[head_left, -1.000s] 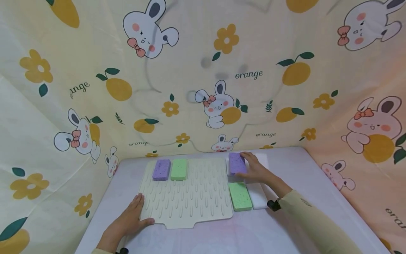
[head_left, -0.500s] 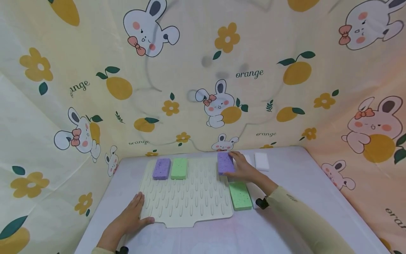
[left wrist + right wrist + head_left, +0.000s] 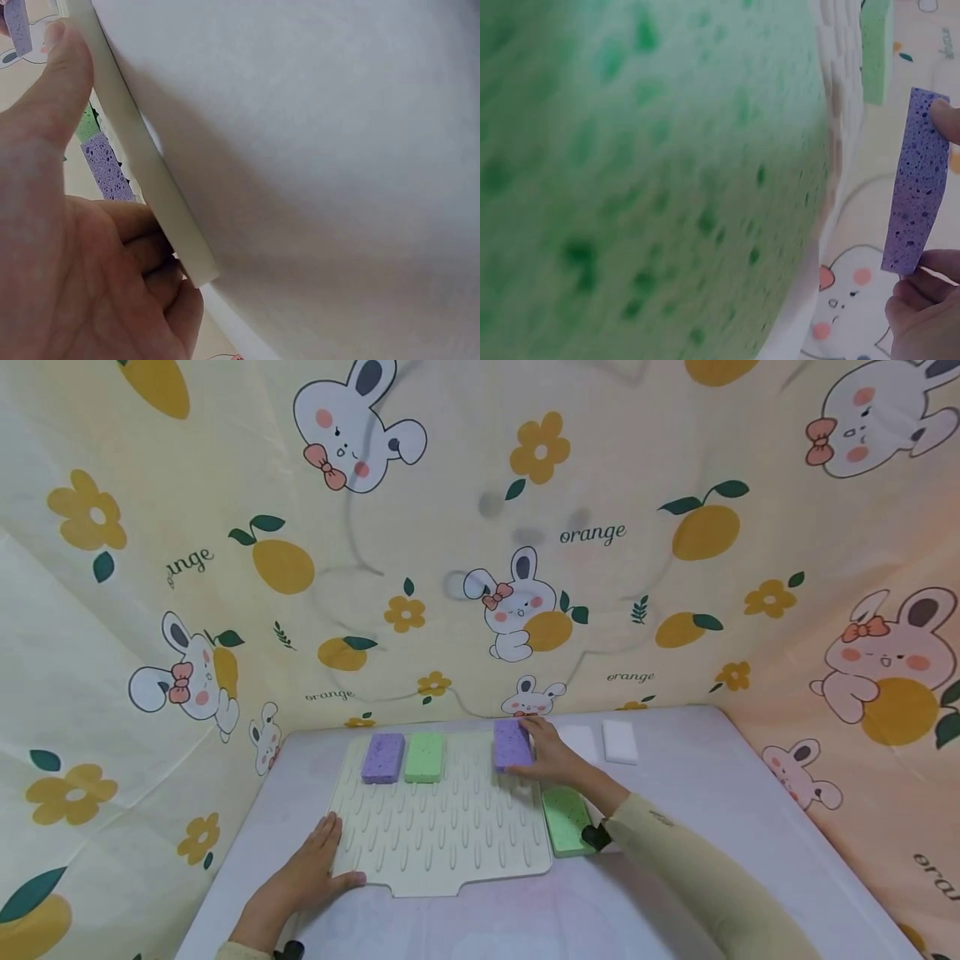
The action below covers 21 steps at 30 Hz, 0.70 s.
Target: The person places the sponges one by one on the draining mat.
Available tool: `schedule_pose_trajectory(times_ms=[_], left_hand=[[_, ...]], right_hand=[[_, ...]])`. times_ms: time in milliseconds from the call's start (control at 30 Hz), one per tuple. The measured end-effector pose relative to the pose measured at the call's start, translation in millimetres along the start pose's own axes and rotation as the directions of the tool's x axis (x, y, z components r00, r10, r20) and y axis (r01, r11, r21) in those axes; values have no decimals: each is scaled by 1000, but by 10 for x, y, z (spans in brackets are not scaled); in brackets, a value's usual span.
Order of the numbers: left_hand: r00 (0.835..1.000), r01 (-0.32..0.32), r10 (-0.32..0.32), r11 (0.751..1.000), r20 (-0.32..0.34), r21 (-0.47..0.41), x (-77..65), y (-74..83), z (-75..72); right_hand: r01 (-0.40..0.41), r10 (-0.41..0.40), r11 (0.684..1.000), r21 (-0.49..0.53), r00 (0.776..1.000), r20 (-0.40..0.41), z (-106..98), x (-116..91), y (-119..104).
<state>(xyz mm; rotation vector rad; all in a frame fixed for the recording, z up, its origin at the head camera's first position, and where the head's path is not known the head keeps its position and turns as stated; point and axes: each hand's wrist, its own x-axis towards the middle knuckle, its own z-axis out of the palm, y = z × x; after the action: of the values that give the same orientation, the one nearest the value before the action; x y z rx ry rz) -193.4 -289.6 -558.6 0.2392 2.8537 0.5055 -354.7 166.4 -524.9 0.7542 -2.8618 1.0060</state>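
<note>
Between thumb and fingers, my right hand grips a purple sponge above the back right part of a cream ribbed mat. The right wrist view shows that sponge held by its two ends. My left hand touches the mat's front left corner, fingers at the left edge and thumb near the front one. Another purple sponge and a green sponge lie side by side at the mat's back left. A second green sponge lies right of the mat, partly behind my right wrist.
White block-like pieces lie on the table at the back right, one of them a white block and another a white piece beside my right hand. A patterned cloth stands around the table.
My right hand has carried the purple sponge leftward from the pieces right of the mat to above its back right part. The left hand has stayed in place.
</note>
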Motion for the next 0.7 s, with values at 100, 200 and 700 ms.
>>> schedule_pose_trajectory(times_ms=[100,200,700], left_hand=[[1000,2,-2,1000,-1,1,8,7,-5],[1000,1,-1,1000,-4,-1,7,18,-12],[1000,11,-11,1000,-3,-1,-4,18,-2]], right_hand=[[21,-21,1000,-3,1000,-4,53,60,-24],[16,-16,1000,-4,1000,9,101,106,-66],[-22,23,1000,-8,998,65,387,273,-249]])
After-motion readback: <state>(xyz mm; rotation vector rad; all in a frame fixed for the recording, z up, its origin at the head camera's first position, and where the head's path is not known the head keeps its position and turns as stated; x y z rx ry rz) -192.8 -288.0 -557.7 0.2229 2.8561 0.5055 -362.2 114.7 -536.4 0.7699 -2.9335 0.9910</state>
